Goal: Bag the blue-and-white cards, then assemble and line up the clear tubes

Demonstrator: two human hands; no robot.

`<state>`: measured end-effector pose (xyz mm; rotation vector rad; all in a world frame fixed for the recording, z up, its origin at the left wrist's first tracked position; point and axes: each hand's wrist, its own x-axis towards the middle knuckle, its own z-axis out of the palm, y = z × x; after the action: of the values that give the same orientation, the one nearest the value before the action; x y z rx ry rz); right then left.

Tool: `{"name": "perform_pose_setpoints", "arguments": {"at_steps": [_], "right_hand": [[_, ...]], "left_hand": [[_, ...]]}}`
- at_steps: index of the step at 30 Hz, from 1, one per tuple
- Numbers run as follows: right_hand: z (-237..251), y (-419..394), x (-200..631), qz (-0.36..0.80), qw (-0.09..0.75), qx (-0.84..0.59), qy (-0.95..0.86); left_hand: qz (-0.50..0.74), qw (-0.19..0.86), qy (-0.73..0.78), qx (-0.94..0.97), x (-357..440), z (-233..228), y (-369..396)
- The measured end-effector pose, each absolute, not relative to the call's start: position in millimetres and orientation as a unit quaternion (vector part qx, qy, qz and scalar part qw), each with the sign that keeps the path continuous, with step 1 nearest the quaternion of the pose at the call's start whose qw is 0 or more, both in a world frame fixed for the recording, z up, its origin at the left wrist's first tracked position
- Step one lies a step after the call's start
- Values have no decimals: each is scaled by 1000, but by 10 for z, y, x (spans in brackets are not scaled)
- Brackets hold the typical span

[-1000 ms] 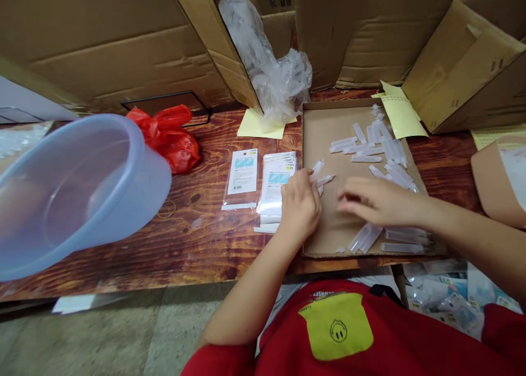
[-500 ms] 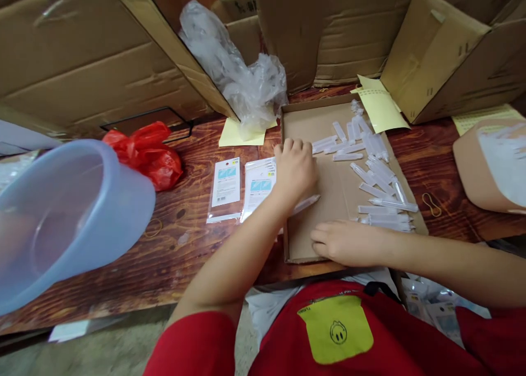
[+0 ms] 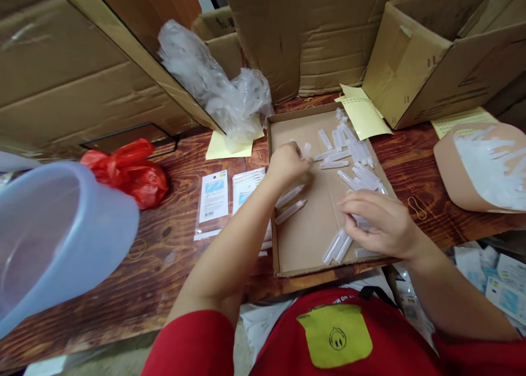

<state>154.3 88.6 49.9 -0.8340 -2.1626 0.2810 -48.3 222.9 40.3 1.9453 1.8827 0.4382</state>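
A shallow cardboard tray (image 3: 324, 255) holds several small translucent plastic tubes (image 3: 335, 164), scattered mostly along its right side. My left hand (image 3: 290, 165) is over the tray's left part, fingers curled. A clear piece (image 3: 306, 149) shows at its fingertips, but whether it is gripped is unclear. Two tubes (image 3: 290, 212) lie under my left wrist near the tray's left wall. My right hand (image 3: 380, 222) hovers over tubes at the right, thumb and fingers drawn together; what they hold, if anything, is hidden. Left of the tray lie a clear packet with a printed card (image 3: 213, 200) and a stack of similar packets (image 3: 249, 185).
A blue plastic tub (image 3: 110, 228) and red plastic bag (image 3: 131, 173) stand at left. Crumpled clear plastic (image 3: 230, 96) rests behind yellow paper (image 3: 228, 147). At right are a beige bin (image 3: 456, 173) of clear pieces, a rubber band (image 3: 417, 209) and a cardboard box (image 3: 411, 63).
My right hand has risen from the tray's front and moved right over the tubes, its fingers drawing together. Tubes at the front right have shifted. My left hand stays at the tray's left side.
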Motion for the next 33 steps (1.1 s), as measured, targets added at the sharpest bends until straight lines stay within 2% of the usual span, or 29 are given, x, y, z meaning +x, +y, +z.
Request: {"name": "perform_pose_setpoints", "arguments": {"at_steps": [3, 5, 7, 10, 14, 17, 22, 26, 30, 33], "right_hand": [[417, 799, 1603, 180, 525, -331, -763], [389, 750, 1572, 224, 582, -317, -714], [396, 723, 1514, 247, 610, -313, -684], [454, 716, 1423, 237, 616, -309, -685], [520, 687, 1339, 227, 579, -298, -724], [514, 627, 1280, 271, 570, -298, -716], [470, 531, 1079, 399, 617, -314, -601], [564, 463, 900, 425, 624, -328, -568], [736, 553, 847, 420, 547, -376, -619], [791, 945, 932, 490, 409, -373, -673]], "left_hand": [[332, 454, 573, 596, -608, 524, 1844], [386, 626, 462, 495, -658, 580, 1520], [407, 717, 394, 406, -675, 604, 1213], [429, 776, 329, 324, -663, 584, 883], [466, 793, 259, 294, -637, 496, 690], [492, 788, 219, 297, -620, 435, 616], [533, 776, 187, 282, -572, 411, 486], [568, 746, 179, 297, -597, 439, 405], [620, 672, 210, 347, -684, 425, 395], [646, 609, 267, 375, -725, 351, 453]]}}
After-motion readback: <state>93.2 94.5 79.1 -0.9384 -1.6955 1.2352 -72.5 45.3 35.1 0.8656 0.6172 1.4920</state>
